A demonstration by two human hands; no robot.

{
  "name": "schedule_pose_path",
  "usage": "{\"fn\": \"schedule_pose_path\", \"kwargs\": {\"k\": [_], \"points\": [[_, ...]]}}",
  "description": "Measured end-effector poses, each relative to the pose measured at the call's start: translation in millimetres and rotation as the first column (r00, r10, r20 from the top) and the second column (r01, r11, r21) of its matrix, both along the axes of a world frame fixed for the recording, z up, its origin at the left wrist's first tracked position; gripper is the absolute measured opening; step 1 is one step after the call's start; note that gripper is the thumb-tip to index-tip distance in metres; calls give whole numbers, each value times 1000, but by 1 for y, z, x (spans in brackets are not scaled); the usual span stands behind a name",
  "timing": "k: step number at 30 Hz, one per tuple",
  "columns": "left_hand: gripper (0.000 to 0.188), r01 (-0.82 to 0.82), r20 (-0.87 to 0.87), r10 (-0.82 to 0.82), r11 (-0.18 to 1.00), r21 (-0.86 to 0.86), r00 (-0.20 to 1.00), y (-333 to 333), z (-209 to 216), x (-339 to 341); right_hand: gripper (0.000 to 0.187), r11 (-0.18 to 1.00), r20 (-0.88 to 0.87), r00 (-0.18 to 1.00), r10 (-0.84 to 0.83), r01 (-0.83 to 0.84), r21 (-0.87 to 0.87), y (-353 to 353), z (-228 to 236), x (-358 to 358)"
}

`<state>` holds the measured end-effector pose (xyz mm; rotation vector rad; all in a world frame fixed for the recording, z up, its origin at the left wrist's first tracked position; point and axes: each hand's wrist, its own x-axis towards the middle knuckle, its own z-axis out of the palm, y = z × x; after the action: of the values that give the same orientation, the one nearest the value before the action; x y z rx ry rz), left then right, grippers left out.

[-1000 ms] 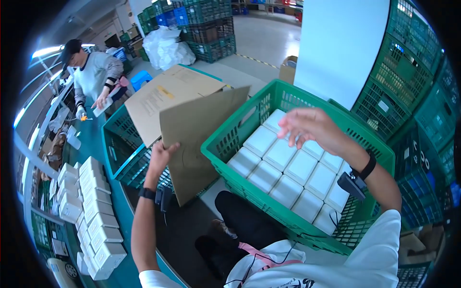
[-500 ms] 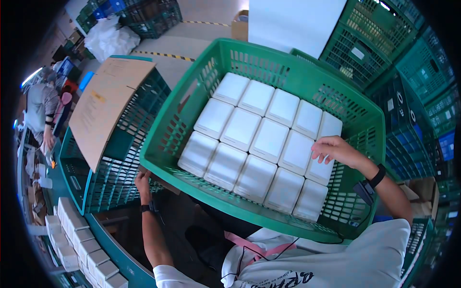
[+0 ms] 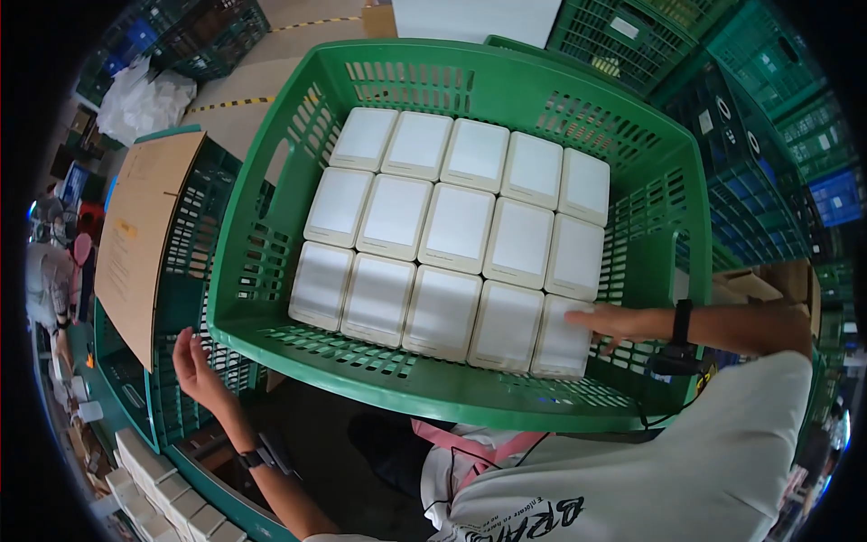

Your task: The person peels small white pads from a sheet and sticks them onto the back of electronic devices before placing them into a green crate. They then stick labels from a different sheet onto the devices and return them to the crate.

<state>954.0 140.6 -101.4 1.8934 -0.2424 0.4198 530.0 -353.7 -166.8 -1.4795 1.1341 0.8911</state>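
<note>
Right hand point(image 3: 614, 322) lies flat and open on the white square box point(image 3: 562, 339) at the green plastic crate's point(image 3: 271, 217) near right corner; curl fingers under its edge. Left hand point(image 3: 194, 361), open, holds nothing.

Now looking straight down into the green crate point(image 3: 271, 181), right hand point(image 3: 614, 322) lowered flat onto the near-right white box point(image 3: 562, 339), left hand point(image 3: 194, 361) shifted under the crate's near-left corner.

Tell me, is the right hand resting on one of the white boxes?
Yes, the right hand lies flat on the white box at the near right corner of the green crate.
</note>
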Motion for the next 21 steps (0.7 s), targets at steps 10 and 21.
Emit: {"fn": "schedule_pose_path", "kwargs": {"k": [10, 21], "points": [[22, 253, 152, -268, 961, 109, 952, -130, 83, -134, 47, 894, 99, 890, -444, 434, 107, 18, 0, -13], [41, 872, -215, -845, 479, 100, 489, -210, 91, -210, 55, 980, 235, 971, -44, -4, 198, -27, 141, 29]]}}
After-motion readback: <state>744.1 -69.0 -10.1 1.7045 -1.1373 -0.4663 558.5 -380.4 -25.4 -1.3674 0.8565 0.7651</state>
